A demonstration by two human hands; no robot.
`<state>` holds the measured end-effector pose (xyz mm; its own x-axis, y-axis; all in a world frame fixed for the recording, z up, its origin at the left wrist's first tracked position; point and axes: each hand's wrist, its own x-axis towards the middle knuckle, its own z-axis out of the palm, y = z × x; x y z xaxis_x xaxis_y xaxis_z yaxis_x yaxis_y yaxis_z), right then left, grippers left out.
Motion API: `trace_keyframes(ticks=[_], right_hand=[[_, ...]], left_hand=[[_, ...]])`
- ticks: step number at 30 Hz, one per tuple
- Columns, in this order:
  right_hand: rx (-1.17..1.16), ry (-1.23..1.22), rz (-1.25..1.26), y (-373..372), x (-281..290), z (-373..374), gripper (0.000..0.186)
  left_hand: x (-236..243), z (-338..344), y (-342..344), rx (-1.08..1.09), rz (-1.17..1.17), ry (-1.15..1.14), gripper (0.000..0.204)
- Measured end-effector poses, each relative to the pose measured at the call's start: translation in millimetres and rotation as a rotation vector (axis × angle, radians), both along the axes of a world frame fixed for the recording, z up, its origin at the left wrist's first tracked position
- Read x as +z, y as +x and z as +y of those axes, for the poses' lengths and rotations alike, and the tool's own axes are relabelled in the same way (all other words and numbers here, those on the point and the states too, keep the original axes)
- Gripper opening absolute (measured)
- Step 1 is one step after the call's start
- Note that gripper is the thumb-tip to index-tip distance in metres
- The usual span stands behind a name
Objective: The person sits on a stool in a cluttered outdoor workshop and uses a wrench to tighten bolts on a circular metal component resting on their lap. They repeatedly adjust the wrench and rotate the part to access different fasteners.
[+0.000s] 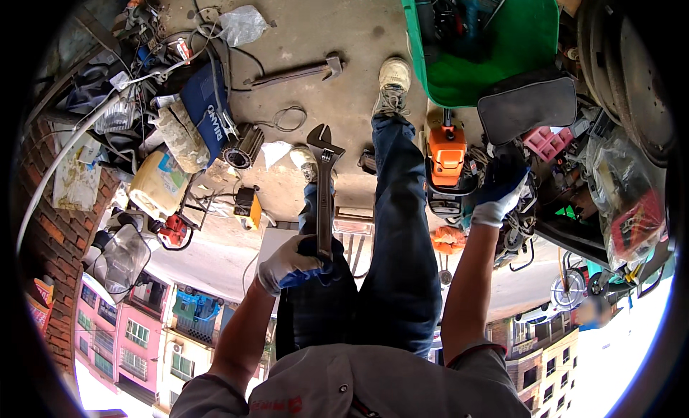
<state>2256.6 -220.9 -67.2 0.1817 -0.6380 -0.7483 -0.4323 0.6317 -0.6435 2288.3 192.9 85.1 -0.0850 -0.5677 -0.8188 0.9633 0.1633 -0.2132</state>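
From here, the adjustable wrench [325, 202] juts ahead of the left hand [298, 265], which is closed round its handle end, long axis pointing away from the person. The right hand [500, 192] (gloved too) is farther off, just beyond the orange machine [446, 159]; whether its dark fingers grip anything, I can't tell.

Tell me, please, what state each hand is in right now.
Left hand: closed, holding the adjustable wrench by its handle.
Right hand: too dark to tell whether open or closed.
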Motion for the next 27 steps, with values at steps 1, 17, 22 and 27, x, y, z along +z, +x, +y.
trace_keyframes(ticks=[1, 17, 22, 27], right_hand=[[0.102, 0.083, -0.047, -12, 16, 25, 0.045], [1.028, -0.061, 0.050, -41, 75, 186, 0.029], [0.868, -0.017, 0.477, -203, 3, 188, 0.035], [1.200, 0.149, 0.965, -402, -88, 236, 0.048]], left_hand=[[-3, 3, -7, -0.184, -0.119, 0.061, 0.040], [-111, 161, -95, -0.398, -0.748, 0.527, 0.038], [-206, 305, -147, -0.760, -0.479, 0.871, 0.056], [-284, 351, -169, -0.959, -0.578, 0.850, 0.065]])
